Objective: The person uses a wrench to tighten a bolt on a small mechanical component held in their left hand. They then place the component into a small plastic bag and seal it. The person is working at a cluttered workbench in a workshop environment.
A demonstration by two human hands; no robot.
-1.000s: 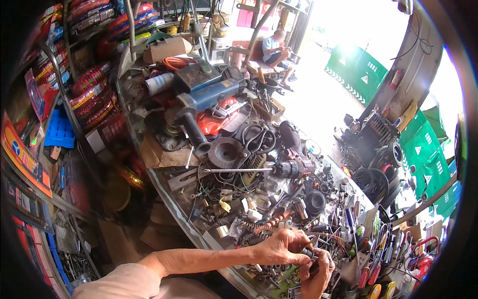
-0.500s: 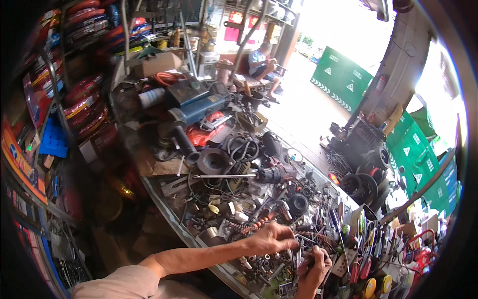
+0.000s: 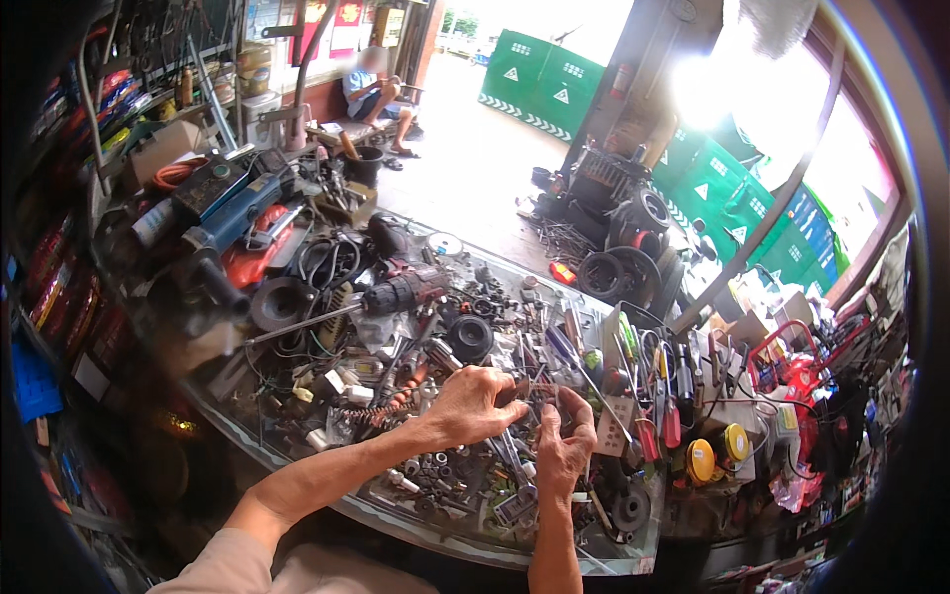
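Over the cluttered glass-topped bench (image 3: 616, 556), my left hand (image 3: 473, 404) reaches in with thumb and fingers pinched together. My right hand (image 3: 566, 434) is close beside it, its fingers curled in toward the left fingertips. Something small and thin shows between the two sets of fingertips, too small to name. Beneath and around my hands lie wrenches (image 3: 517, 457), loose nuts and sockets (image 3: 435, 465) and other small metal parts. A screwdriver with a purple handle (image 3: 562, 344) lies just beyond the right hand. Farther left is a power drill (image 3: 404, 289) with a long bit.
A black rubber-like wheel (image 3: 469, 338) sits behind the left hand. Hand tools with red handles (image 3: 672, 424) and yellow round tapes (image 3: 701, 461) crowd the right side. A blue toolbox-like case (image 3: 233, 213) stands far left. Beyond are tyres (image 3: 633, 277), green barriers (image 3: 534, 84) and a seated person (image 3: 374, 94).
The view has swung to the right, so the bench appears farther left. My hands have come closer together, fingertips nearly meeting over the small parts.
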